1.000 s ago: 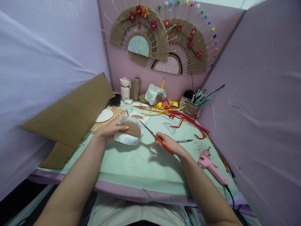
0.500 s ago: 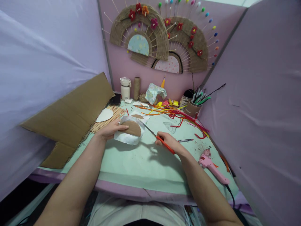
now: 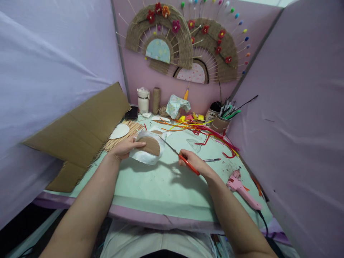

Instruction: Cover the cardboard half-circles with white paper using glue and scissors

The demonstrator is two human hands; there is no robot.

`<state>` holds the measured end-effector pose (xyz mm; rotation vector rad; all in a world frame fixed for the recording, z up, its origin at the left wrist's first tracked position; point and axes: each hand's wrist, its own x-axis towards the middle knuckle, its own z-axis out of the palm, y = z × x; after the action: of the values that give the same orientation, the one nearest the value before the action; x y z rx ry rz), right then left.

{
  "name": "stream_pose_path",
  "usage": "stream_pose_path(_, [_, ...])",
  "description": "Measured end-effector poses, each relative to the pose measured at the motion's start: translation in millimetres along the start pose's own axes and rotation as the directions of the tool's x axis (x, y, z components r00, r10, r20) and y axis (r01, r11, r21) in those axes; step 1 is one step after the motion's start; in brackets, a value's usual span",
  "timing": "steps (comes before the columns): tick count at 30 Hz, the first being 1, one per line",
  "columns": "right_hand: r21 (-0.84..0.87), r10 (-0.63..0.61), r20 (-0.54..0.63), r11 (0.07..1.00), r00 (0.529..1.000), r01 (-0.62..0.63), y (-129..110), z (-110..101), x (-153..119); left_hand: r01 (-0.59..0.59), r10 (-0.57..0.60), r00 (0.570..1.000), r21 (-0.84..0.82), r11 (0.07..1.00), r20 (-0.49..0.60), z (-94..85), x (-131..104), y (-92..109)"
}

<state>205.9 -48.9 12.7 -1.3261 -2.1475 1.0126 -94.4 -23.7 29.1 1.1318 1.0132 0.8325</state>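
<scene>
A half-round piece of brown cardboard [image 3: 151, 146] lies against a larger piece of pale fabric [image 3: 145, 157], whose edge sticks out around it. My left hand [image 3: 126, 147] pinches both at their left side, thumb on the cardboard. Red-handled scissors [image 3: 190, 166] are in my right hand [image 3: 191, 160], fingers closed round the handles. The blades point up and left, their tips by the fabric's upper right edge. Just behind the held fabric, another small cardboard piece [image 3: 157, 132] shows on pale fabric, partly hidden.
Wooden sticks [image 3: 134, 126], a white half-round piece [image 3: 119, 131] and big cardboard [image 3: 80, 132] lie left. Colored pipe cleaners [image 3: 185, 125] stretch across the back, beside a can of tools [image 3: 220, 124]. A pink glue gun [image 3: 243, 191] with a cord and a pen [image 3: 212, 160] are right.
The cardboard and fabric have tilted and shifted slightly left in my left hand. The scissor tips now stand slightly apart from the cardboard's edge; my right hand has barely moved.
</scene>
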Motion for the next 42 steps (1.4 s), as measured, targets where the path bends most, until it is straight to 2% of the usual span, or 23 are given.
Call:
stream_pose_path(7, [-0.010,-0.037,0.061,0.999,0.997,0.038,5.7,2.9,0.6,0.017,-0.019,0.999,0.035,0.999,0.051,-2.2,0.9,-2.9])
stream_pose_path(15, [-0.011,-0.026,0.070,1.000,0.997,0.027,3.8,2.5,0.3,0.008,-0.013,0.997,0.067,0.998,0.070,-3.4,1.3,-4.5])
stream_pose_path(33, [-0.029,-0.024,0.068,0.999,0.997,0.026,1.3,0.2,-1.0,0.047,-0.060,0.992,0.112,0.993,0.111,0.4,-1.1,-0.4])
stream_pose_path(42, [-0.070,0.022,0.016,0.997,1.000,-0.021,4.3,0.1,-0.5,-0.008,-0.003,0.996,0.121,0.993,0.088,-1.7,0.2,-2.3])
